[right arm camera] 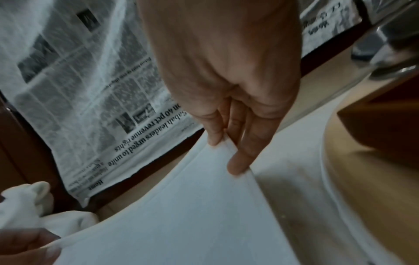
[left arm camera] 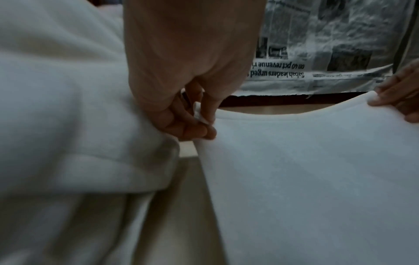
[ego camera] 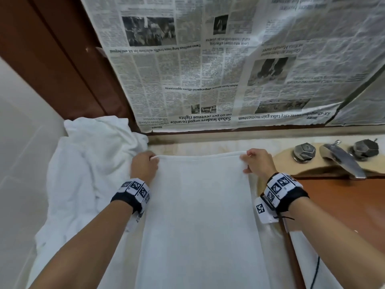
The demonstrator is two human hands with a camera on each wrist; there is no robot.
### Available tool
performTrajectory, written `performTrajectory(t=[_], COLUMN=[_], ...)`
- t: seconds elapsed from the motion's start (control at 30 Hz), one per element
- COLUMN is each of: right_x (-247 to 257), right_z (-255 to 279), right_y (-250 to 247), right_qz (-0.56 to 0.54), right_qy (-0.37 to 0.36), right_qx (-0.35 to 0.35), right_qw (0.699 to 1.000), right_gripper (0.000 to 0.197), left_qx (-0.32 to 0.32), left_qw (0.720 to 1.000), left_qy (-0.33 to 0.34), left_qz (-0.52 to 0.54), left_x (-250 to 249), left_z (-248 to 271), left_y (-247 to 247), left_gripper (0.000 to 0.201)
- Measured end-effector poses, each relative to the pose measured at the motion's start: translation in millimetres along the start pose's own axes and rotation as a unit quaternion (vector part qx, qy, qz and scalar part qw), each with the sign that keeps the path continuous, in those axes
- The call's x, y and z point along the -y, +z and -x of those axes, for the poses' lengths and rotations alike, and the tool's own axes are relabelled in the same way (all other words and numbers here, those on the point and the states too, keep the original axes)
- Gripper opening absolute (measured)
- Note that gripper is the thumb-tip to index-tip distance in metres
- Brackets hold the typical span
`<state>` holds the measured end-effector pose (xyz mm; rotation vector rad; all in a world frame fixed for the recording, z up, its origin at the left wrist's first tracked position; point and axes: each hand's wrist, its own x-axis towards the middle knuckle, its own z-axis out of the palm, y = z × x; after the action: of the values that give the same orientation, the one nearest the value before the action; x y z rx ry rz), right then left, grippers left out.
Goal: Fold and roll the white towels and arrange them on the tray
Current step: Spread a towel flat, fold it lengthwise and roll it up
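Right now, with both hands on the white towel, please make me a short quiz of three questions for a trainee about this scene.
1. True or false: the left hand and the right hand each pinch a far corner of the flat towel.
2. Where is the crumpled towel pile? A. left of the flat towel B. in the sink C. on the tap
3. Fill in: the wall behind the counter is covered with ____.

Key: 1 true; 2 A; 3 newspaper.

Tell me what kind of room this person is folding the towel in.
Probably a bathroom vanity: a metal faucet with faceted knobs sits at a basin on the right, and a heap of white towels lies on the counter. Newspaper covers the wall behind, perhaps a mirror.
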<state>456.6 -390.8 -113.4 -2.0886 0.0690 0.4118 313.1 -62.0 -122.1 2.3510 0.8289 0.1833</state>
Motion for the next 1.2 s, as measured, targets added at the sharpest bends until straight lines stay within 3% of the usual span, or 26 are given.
performTrajectory(t=[0.27,0.37,0.47,0.53,0.57,0.67,0.77,0.87,0.97,1.07,1.2], right_x=[-11.6,-13.4,-12.9,-10.4,-13.2,-14.7,-20.4,-34.0,-47.9,-51.7,-44.9], right_z=[-48.5,-50.8,-19.8,15.2,30.8,52.3,40.5,24.0,8.1,7.9,67.4], right_y=[27.9,36.7,49.8,69.1,82.5,122.9,139.6,126.9,94.9,67.0,92.8], right_qz=[0.092,0.128,0.196,0.219,0.242,0.351,0.407,0.448,0.458,0.46,0.432], right_qy=[-0.001,-0.032,-0.105,-0.184,-0.214,-0.258,-0.241,-0.205,-0.144,-0.076,-0.201], right_qx=[0.0,-0.024,-0.051,-0.043,-0.008,0.106,0.15,0.147,0.116,0.074,0.068], right_qw=[0.996,0.991,0.974,0.957,0.946,0.894,0.868,0.858,0.869,0.882,0.877], right_gripper=[0.028,0.005,0.055,0.06,0.059,0.059,0.065,0.068,0.06,0.062,0.066], left_qx=[0.009,0.01,-0.038,-0.06,-0.039,0.101,0.167,0.166,0.148,0.125,0.108], left_qw=[0.992,0.995,0.996,0.988,0.985,0.974,0.952,0.947,0.952,0.962,0.972], left_qy=[-0.014,-0.028,0.022,0.115,0.142,0.13,0.125,0.123,0.079,0.04,0.09], left_qz=[-0.128,-0.1,-0.08,-0.08,-0.088,-0.154,-0.226,-0.247,-0.255,-0.238,-0.188], left_x=[20.6,23.1,20.4,9.9,2.7,-18.0,-16.4,-1.9,21.8,39.5,22.0], left_z=[-46.4,-49.5,-22.2,10.6,25.3,49.5,50.2,44.5,32.9,31.7,82.4], left_y=[49.4,51.8,52.9,62.1,69.0,93.6,109.9,106.5,87.5,68.3,75.2], left_gripper=[0.018,0.025,0.047,0.047,0.05,0.064,0.07,0.062,0.055,0.07,0.072])
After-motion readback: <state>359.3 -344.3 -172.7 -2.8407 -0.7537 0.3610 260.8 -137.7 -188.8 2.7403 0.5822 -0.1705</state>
